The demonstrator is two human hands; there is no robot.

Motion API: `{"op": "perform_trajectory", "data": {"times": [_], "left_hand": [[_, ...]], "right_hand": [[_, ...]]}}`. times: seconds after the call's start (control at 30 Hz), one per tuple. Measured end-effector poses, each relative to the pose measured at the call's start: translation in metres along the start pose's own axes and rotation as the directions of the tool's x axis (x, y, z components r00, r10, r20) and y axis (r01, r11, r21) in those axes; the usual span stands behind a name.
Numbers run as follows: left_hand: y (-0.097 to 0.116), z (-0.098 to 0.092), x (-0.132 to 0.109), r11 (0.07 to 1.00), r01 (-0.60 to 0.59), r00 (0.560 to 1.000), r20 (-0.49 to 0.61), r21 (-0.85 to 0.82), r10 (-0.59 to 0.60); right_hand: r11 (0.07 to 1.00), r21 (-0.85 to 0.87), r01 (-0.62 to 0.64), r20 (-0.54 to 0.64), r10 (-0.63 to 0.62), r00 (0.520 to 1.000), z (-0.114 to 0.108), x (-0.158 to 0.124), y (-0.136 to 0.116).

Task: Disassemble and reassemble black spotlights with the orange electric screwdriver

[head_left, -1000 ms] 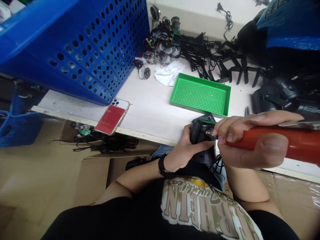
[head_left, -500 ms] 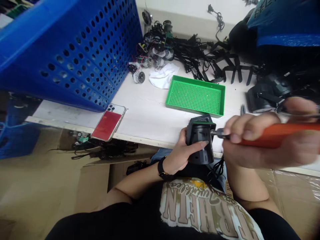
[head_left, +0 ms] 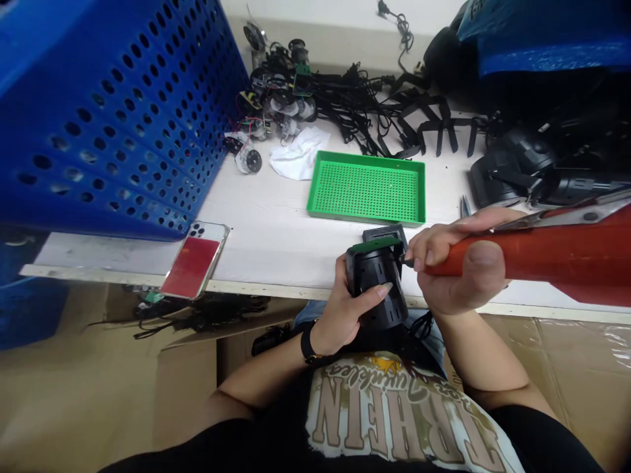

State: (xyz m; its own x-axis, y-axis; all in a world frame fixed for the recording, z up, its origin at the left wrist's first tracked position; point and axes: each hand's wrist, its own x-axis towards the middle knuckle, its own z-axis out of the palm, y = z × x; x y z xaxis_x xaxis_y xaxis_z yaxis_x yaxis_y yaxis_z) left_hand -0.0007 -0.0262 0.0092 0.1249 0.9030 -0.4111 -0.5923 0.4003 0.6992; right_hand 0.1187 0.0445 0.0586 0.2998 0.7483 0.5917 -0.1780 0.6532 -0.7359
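My left hand is wrapped round a black spotlight housing, its thumb lying along the slotted cylinder. The housing leans slightly over the table's front edge, with a U-shaped bracket across its upper end. In my right hand is an orange-red power screwdriver with a metal lever on top. My fingers close round its front end, and its tip meets the right side of the bracket. The exact contact point is hidden by my fingers.
A green perforated tray lies beyond the housing. A large blue crate stands at left, near a phone. Black cables, small motor parts and white tissue lie behind. More black housings sit at right.
The view has shifted a little, and the housing has turned slightly in my left hand. The power screwdriver has tilted, its rear now higher, with its tip still at the bracket's side.
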Motion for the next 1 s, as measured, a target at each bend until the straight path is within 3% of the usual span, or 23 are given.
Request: {"op": "perform_trajectory", "data": {"times": [0.17,0.27,0.4,0.57,0.8,1.0], "left_hand": [[0.000,0.001,0.000,1.000,0.003,1.000,-0.002,0.012,-0.003],[-0.001,0.000,0.001,0.999,0.035,0.999,0.008,0.011,-0.035],[-0.004,-0.006,0.004,0.999,0.031,0.999,-0.032,-0.006,-0.031],[-0.010,-0.014,0.008,0.996,0.003,0.995,-0.103,-0.085,-0.012],[-0.010,-0.010,0.006,0.996,-0.061,0.996,-0.076,-0.062,0.057],[-0.010,-0.009,0.008,0.993,-0.098,0.991,-0.101,-0.060,0.092]], "right_hand": [[0.999,-0.014,-0.046,0.085,0.047,0.995,-0.006,0.002,0.005],[0.997,0.023,-0.080,0.019,0.080,0.997,-0.004,0.004,0.003],[0.993,0.107,-0.050,-0.026,0.053,0.998,-0.012,0.009,-0.020],[0.979,0.099,-0.179,0.088,0.171,0.981,-0.028,0.000,-0.053],[0.995,0.075,0.065,0.082,-0.071,0.994,-0.025,-0.023,-0.027],[0.999,0.020,-0.051,0.062,0.049,0.997,-0.029,-0.020,-0.046]]}}
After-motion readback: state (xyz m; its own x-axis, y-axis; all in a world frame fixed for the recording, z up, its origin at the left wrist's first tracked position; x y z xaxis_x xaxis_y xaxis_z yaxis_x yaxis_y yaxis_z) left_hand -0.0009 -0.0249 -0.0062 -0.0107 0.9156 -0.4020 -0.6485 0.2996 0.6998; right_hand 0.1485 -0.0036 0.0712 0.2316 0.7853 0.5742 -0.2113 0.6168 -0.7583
